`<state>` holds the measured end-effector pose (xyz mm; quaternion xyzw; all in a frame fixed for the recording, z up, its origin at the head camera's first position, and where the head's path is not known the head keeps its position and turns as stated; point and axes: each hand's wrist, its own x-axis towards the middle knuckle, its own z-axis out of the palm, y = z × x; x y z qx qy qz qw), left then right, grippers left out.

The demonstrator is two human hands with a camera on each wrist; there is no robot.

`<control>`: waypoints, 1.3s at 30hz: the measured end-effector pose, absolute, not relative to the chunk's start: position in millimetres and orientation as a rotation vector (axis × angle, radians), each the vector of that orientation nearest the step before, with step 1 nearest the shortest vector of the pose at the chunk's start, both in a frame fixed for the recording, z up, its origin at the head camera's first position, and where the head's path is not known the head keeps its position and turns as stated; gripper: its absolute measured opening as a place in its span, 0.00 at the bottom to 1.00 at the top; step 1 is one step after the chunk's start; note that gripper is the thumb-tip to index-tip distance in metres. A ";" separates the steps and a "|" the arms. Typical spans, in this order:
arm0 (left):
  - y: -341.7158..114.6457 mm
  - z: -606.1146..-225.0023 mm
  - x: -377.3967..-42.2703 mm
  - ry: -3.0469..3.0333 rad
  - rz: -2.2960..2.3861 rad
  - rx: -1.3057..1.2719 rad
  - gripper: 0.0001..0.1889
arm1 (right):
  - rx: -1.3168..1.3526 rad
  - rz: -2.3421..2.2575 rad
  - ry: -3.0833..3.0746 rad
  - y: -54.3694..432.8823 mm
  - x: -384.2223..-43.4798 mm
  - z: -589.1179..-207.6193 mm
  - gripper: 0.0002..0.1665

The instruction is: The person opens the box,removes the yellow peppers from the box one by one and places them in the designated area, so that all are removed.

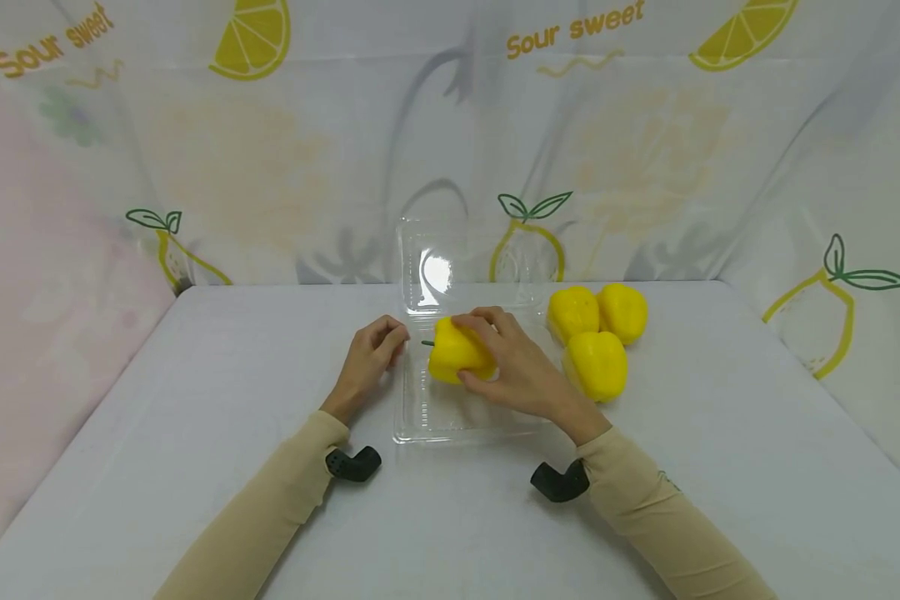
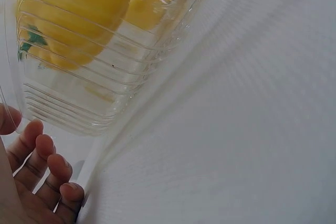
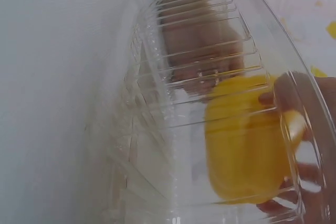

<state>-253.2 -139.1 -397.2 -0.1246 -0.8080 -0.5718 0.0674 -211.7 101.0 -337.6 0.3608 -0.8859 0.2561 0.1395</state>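
Observation:
In the head view my right hand [image 1: 513,367] grips a yellow bell pepper [image 1: 450,354] from its right side, thumb in front and fingers behind. The green stem points left. Around it is the bottom tray of a clear plastic clamshell box [image 1: 412,417], its lid [image 1: 457,267] raised at the back. Through the clear wall, the right wrist view shows the pepper [image 3: 247,145] held inside the box. My left hand [image 1: 371,362] is at the box's left rim. Its thumb and fingertips [image 2: 32,127] pinch that rim in the left wrist view.
Three more yellow bell peppers [image 1: 596,367] sit together just right of the box. A white-covered table [image 1: 232,375] extends around everything, with a lemon-printed cloth [image 1: 345,142] hanging behind its back edge. Black wrist devices [image 1: 354,464] stick out at both sleeves.

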 end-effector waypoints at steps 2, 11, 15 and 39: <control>-138.8 -396.8 -253.0 -2.436 -1.718 -0.381 0.11 | 1.034 0.745 -2.566 102.4 -211.9 -337.7 0.35; -138.7 -395.3 -253.4 -2.436 -1.723 -0.382 0.12 | 1.007 0.771 -2.595 108.7 -212.3 -333.1 0.37; -138.6 -395.0 -254.4 -2.426 -1.739 -0.379 0.12 | 0.990 0.774 -2.610 110.8 -212.4 -330.9 0.38; -135.8 -370.1 -235.7 -2.418 -1.740 -0.446 0.13 | 0.937 0.871 -2.637 123.0 -211.9 -325.1 0.42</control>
